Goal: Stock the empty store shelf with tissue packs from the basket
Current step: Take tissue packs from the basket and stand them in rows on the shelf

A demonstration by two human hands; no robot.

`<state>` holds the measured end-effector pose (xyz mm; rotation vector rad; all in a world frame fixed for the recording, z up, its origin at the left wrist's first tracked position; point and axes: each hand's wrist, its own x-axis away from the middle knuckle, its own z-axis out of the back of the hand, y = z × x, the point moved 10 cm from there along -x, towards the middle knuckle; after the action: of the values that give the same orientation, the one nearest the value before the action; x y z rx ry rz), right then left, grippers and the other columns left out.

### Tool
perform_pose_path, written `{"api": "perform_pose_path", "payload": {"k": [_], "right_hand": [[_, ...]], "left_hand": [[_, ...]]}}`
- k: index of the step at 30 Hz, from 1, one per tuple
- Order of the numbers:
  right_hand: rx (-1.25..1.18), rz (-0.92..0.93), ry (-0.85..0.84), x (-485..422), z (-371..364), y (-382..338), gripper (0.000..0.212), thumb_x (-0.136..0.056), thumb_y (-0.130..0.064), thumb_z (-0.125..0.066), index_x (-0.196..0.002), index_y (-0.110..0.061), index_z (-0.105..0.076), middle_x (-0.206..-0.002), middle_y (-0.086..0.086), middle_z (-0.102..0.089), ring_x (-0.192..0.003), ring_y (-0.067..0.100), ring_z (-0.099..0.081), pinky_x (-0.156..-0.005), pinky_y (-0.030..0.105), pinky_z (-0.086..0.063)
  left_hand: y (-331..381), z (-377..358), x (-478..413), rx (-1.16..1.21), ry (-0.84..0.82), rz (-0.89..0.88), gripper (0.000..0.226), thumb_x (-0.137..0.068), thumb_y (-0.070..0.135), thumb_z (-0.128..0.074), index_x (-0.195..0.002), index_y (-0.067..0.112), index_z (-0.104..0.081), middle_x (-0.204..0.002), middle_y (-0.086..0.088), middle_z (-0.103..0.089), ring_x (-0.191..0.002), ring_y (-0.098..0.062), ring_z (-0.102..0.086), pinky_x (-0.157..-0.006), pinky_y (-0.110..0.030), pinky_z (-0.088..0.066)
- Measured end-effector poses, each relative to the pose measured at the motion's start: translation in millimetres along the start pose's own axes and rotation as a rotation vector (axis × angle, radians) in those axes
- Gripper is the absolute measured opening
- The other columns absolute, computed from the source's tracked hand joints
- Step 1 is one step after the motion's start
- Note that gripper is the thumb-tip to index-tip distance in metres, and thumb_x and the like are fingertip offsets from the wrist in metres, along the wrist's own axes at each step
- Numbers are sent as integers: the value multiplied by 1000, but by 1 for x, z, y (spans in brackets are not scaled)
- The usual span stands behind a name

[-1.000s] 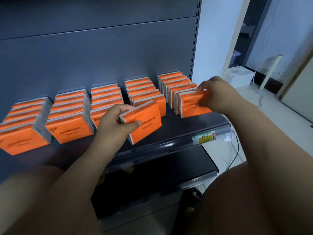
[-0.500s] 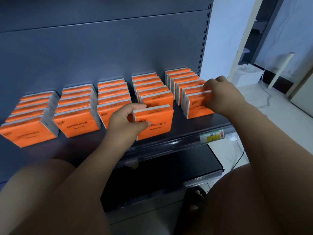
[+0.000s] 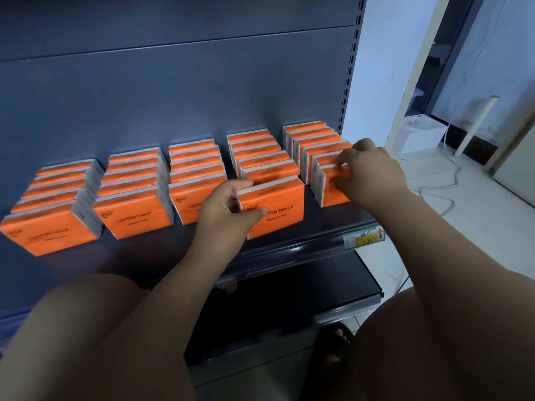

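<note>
Left hand (image 3: 228, 211) grips fourth-row front pack (image 3: 278, 209) at its left end, thumb on the orange face, fingers over the top edge. Pack stands upright on shelf (image 3: 289, 247), just in front of the next pack in its row. Right hand (image 3: 373, 175) grips fifth-row front pack (image 3: 333, 195), fingers curled over its top edge. That pack is upright too, close against the one behind, near the shelf's right end. Five rows (image 3: 133, 192) of orange packs run from the front back to the grey back panel (image 3: 173, 96). Price label (image 3: 364, 238) on shelf lip, under right forearm. Lower shelf (image 3: 289, 299) dark below. White cable (image 3: 440, 195) on floor, right.
</note>
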<state>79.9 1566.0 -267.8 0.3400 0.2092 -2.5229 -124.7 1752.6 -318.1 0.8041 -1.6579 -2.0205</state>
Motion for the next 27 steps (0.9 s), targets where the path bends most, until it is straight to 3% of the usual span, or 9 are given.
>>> {"api": "perform_pose_path", "payload": {"k": [4,7,10,13,15,18,22,25,27], "right_hand": [[9,-6,-1,2,1,-3,41,-92,-31,-66,-131,-18,-62,-134,13,-54,-121,37,-52,-93,49,-51],[-80,-26,49,5,4,-5,46,-88,-23,-68,-133,-15,-63,-139,14,-53,-133,37,-42,-103,47,-43],[-518,-74,159,18,25,-15,32,-89,-18,-66,-120,-17,-70,-126,7,-63,-121,28,-54,-93,33,-41],[-910,-159,-93,38,7,-39,15,-95,-22,-61,-102,-17,-74,-97,0,-72,-91,16,-66,-78,31,-50],[-927,-155,-194,46,-5,-51,20,-96,-24,-63,-99,-6,-72,-88,10,-70,-80,22,-64,-73,34,-49],[-916,-215,-216,49,-16,-53,29,-95,-24,-60,-93,5,-63,-78,16,-59,-70,24,-54,-66,35,-42],[-992,-350,-259,52,-37,-52,25,-91,-24,-60,-88,-1,-67,-74,8,-57,-68,22,-54,-64,33,-41],[-1039,-375,-291,54,-47,-58,11,-90,-22,-60,-86,-13,-65,-74,7,-54,-69,22,-52,-64,33,-40],[-1035,-361,-292,54,-49,-62,13,-90,-23,-60,-87,-10,-63,-75,7,-59,-71,22,-57,-64,34,-45]], "left_hand": [[1,1,-2,-25,15,-19,44,-83,6,-85,-117,28,-68,-113,7,-73,-109,-6,-68,-89,-27,-60],[0,3,-5,-69,39,-64,41,-82,12,-86,-116,28,-70,-117,5,-72,-110,-8,-67,-95,-38,-60],[1,3,-8,-110,79,-107,42,-82,16,-87,-117,30,-70,-122,4,-67,-110,-8,-65,-95,-35,-58],[6,1,-8,-116,121,-163,48,-81,12,-88,-118,35,-68,-125,6,-60,-109,-8,-64,-91,-17,-54],[6,-2,-6,-124,128,-186,51,-79,10,-89,-118,37,-68,-126,6,-56,-110,-10,-64,-90,-12,-51],[1,-6,-1,-131,139,-184,61,-80,4,-87,-129,32,-65,-129,4,-54,-111,-7,-66,-95,-15,-53],[-13,2,5,24,243,-64,51,-84,-2,-81,-118,32,-62,-125,4,-64,-109,4,-65,-93,-23,-58],[-22,1,3,12,208,-7,34,-90,0,-76,-113,24,-68,-112,9,-72,-107,4,-65,-99,-28,-56],[-27,-1,2,14,187,26,34,-91,0,-73,-115,22,-69,-113,10,-72,-109,4,-64,-101,-29,-55]]}}
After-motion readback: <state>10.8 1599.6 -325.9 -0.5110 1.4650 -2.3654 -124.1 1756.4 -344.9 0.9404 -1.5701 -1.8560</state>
